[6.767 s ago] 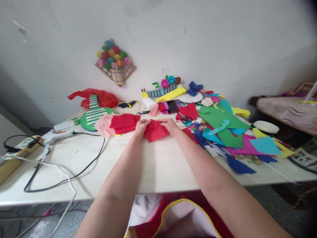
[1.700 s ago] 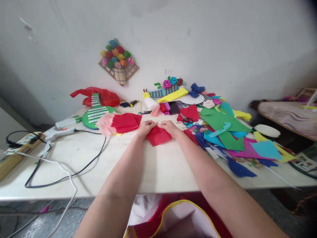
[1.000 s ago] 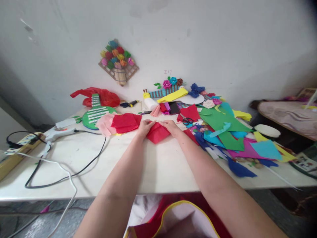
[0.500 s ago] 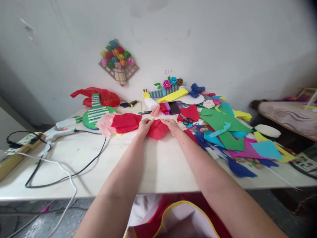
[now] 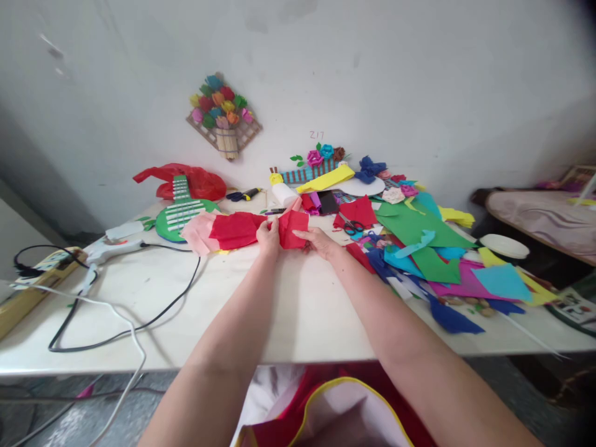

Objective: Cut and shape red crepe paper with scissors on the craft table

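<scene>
Between my two hands is a small piece of red crepe paper (image 5: 293,229), raised a little over the table. My left hand (image 5: 269,237) pinches its left edge, and my right hand (image 5: 320,241) grips its lower right side. Just left of my left hand lies a stack of red paper pieces (image 5: 237,230), partly over pale pink paper (image 5: 199,233). Black-handled scissors (image 5: 352,227) rest on red paper to the right of my right hand.
A green paper guitar (image 5: 181,214) lies at left, near a glue gun (image 5: 109,251) and its black cord (image 5: 153,323). Coloured paper scraps (image 5: 419,242) are heaped at right. A power strip (image 5: 51,276) sits at the left edge. Behind stand paper flowers (image 5: 321,154).
The red paper has turned and risen slightly between my hands. My right hand has shifted down and left along its edge; my left hand has moved only a little.
</scene>
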Tool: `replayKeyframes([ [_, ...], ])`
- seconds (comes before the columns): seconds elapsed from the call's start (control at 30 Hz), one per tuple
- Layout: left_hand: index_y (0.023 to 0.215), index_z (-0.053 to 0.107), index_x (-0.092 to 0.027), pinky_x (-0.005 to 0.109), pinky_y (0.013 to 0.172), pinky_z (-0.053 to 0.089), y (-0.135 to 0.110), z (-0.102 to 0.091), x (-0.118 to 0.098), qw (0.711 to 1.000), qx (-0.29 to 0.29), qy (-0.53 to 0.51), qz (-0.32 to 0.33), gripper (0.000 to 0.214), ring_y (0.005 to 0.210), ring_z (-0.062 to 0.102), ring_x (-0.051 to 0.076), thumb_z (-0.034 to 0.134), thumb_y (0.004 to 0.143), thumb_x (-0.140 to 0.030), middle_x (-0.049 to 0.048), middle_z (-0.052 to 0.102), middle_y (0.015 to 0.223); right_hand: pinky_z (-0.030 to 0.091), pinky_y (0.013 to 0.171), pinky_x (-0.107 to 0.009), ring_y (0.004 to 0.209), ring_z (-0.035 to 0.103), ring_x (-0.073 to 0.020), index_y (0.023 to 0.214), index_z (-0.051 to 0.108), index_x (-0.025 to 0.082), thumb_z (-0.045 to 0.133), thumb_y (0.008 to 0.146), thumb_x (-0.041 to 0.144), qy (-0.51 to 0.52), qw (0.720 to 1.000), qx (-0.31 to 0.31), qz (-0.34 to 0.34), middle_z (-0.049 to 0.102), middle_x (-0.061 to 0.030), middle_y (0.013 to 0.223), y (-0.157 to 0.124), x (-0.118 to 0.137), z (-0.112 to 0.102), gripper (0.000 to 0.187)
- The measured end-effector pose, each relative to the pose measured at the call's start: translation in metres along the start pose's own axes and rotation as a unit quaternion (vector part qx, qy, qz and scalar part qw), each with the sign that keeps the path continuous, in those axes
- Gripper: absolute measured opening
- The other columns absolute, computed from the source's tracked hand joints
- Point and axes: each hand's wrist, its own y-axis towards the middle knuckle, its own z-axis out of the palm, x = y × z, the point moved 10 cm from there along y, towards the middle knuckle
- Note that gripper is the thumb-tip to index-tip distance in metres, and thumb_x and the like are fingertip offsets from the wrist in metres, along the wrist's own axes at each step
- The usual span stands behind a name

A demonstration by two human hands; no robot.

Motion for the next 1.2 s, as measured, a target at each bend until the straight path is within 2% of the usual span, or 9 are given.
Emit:
replayKeyframes([
  [0.13,0.063,0.053,-0.016,0.022,0.052,0.035,-0.001,-0.003,0.001,0.998,-0.034,0.049,0.009,0.029,0.051,0.045,0.010,0.052,0.073,-0.043,-0.0010,0.050,0.053,0.039,0.037,-0.020,0.038,0.050,-0.0103,0.073,0.059,0.011,0.066,0.064,0.038,-0.025,1.000,0.002,-0.002,0.059,-0.0019,0.048,0.001,-0.002,0.004,0.029],
  [0.23,0.067,0.055,-0.016,0.022,0.055,0.038,-0.001,-0.005,0.003,0.997,-0.047,0.052,0.009,0.026,0.055,0.048,0.011,0.053,0.071,-0.042,0.0001,0.054,0.059,0.039,0.037,-0.020,0.037,0.049,-0.0098,0.073,0.058,0.011,0.067,0.063,0.032,-0.044,0.999,-0.029,-0.007,0.058,-0.0012,0.046,0.002,-0.001,0.000,0.025],
  [0.37,0.075,0.059,-0.016,0.022,0.059,0.040,0.001,-0.002,0.008,0.999,-0.028,0.017,0.000,0.025,0.060,0.052,0.012,0.056,0.068,-0.039,0.0015,0.059,0.066,0.038,0.036,-0.019,0.034,0.046,-0.0076,0.070,0.058,0.012,0.068,0.061,0.027,-0.040,0.997,-0.057,-0.028,0.059,0.0001,0.048,0.006,0.000,-0.007,0.020],
  [0.53,0.078,0.061,-0.015,0.022,0.056,0.040,0.000,0.002,0.008,1.000,-0.006,0.012,-0.008,0.026,0.059,0.052,0.012,0.056,0.068,-0.038,0.0023,0.059,0.065,0.035,0.034,-0.018,0.034,0.044,-0.0069,0.068,0.056,0.012,0.069,0.060,0.029,-0.015,0.996,-0.079,-0.036,0.057,0.0012,0.047,0.005,0.004,-0.015,0.022],
  [0.7,0.076,0.059,-0.015,0.022,0.056,0.038,-0.006,-0.004,0.000,0.998,-0.032,0.045,-0.018,0.023,0.058,0.051,0.012,0.055,0.070,-0.037,0.0019,0.058,0.065,0.038,0.036,-0.020,0.037,0.047,-0.0092,0.077,0.058,0.013,0.066,0.065,0.039,0.024,0.999,-0.039,-0.020,0.057,0.0002,0.048,-0.003,0.008,-0.003,0.029],
  [0.83,0.074,0.057,-0.016,0.022,0.059,0.038,-0.009,-0.010,-0.008,0.996,-0.060,0.066,-0.012,0.021,0.063,0.052,0.013,0.054,0.071,-0.037,0.0031,0.059,0.070,0.036,0.036,-0.020,0.038,0.048,-0.0091,0.075,0.058,0.013,0.070,0.060,0.037,0.011,1.000,-0.021,-0.006,0.057,0.0004,0.048,-0.003,0.005,0.005,0.030],
  [1.0,0.074,0.055,-0.016,0.022,0.060,0.038,-0.011,-0.011,-0.013,0.994,-0.073,0.078,-0.004,0.019,0.063,0.052,0.013,0.054,0.072,-0.035,0.0026,0.059,0.069,0.033,0.034,-0.020,0.036,0.047,-0.0093,0.068,0.057,0.012,0.073,0.054,0.027,-0.001,0.997,-0.081,-0.014,0.056,0.0007,0.045,0.002,0.004,-0.002,0.025],
  [1.1,0.073,0.055,-0.016,0.022,0.059,0.038,-0.013,-0.008,-0.014,0.996,-0.065,0.064,-0.001,0.019,0.062,0.052,0.012,0.054,0.072,-0.035,0.0019,0.058,0.067,0.034,0.035,-0.021,0.036,0.047,-0.0095,0.066,0.058,0.012,0.072,0.054,0.023,-0.011,0.992,-0.122,-0.021,0.056,0.0006,0.044,0.002,0.006,-0.009,0.021],
  [1.2,0.075,0.057,-0.015,0.021,0.058,0.039,-0.015,-0.004,-0.011,0.998,-0.053,0.040,-0.007,0.021,0.061,0.052,0.011,0.054,0.072,-0.036,0.0015,0.057,0.066,0.035,0.036,-0.021,0.034,0.046,-0.0090,0.064,0.057,0.012,0.069,0.055,0.020,-0.015,0.990,-0.138,-0.022,0.055,0.0010,0.043,0.000,0.009,-0.013,0.017],
])
